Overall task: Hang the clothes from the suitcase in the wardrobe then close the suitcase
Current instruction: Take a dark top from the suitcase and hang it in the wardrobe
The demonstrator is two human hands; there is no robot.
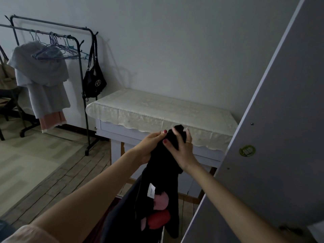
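A black garment (157, 193) with pink and red patches and a white label hangs down in front of me. Both hands hold its bunched top in mid-air before the table. My left hand (149, 148) grips it from the left, thumb along the fabric. My right hand (182, 148) clasps it from the right, fingers curled over the cloth. The white wardrobe door (273, 137) stands open at the right. The suitcase is not in view.
A low table (157, 109) under a cream lace cloth stands against the wall ahead. At the left a black clothes rail (82, 88) carries empty hangers (57, 50), a grey garment (42, 76) and a black bag (93, 79). Wooden floor lies below.
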